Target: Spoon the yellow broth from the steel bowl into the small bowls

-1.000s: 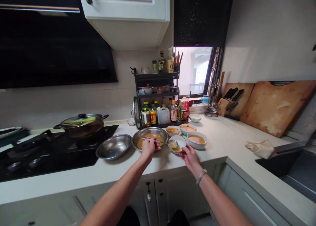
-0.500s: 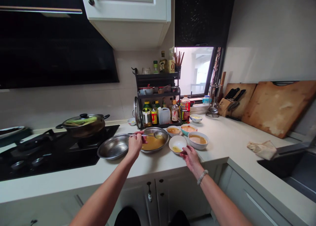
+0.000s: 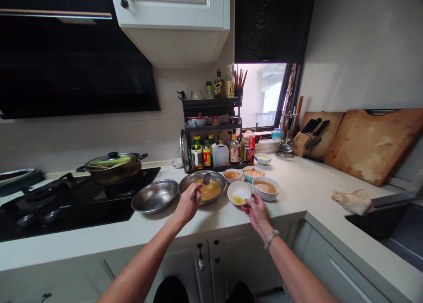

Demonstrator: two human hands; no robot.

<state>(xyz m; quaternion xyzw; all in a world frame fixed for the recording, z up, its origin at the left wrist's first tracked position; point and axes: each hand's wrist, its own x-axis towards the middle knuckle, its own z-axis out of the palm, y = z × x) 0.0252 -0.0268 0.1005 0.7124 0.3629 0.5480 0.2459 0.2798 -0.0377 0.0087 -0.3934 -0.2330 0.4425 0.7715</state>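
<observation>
My left hand [image 3: 188, 203] is closed around the handle of a metal spoon [image 3: 207, 178]. The spoon's head is over a steel basin [image 3: 222, 189] of yellowish-brown liquid; whether it touches the liquid I cannot tell. With my right hand [image 3: 255, 209] I grip the rim of a tilted small white bowl [image 3: 238, 191], which has a little yellow liquid at its bottom. Just right of it stands a larger white bowl [image 3: 266, 196] of brownish liquid. Behind are a small bowl [image 3: 232, 180] of orange-brown liquid and a turquoise bowl [image 3: 254, 178] with something reddish in it.
An empty steel basin [image 3: 155, 196] sits left, near the stove's black top [image 3: 99, 215], where a lidded pot [image 3: 114, 173] stands. Behind the bowls is a black rack [image 3: 211, 101] with bottles. A knife block [image 3: 302, 143], cutting boards [image 3: 373, 140], cloth [image 3: 352, 200] and sink [image 3: 403, 223] are right.
My left hand has moved right and slightly down, turning the spoon so that its head points away from me. The small white bowl in my right hand has hardly moved.
</observation>
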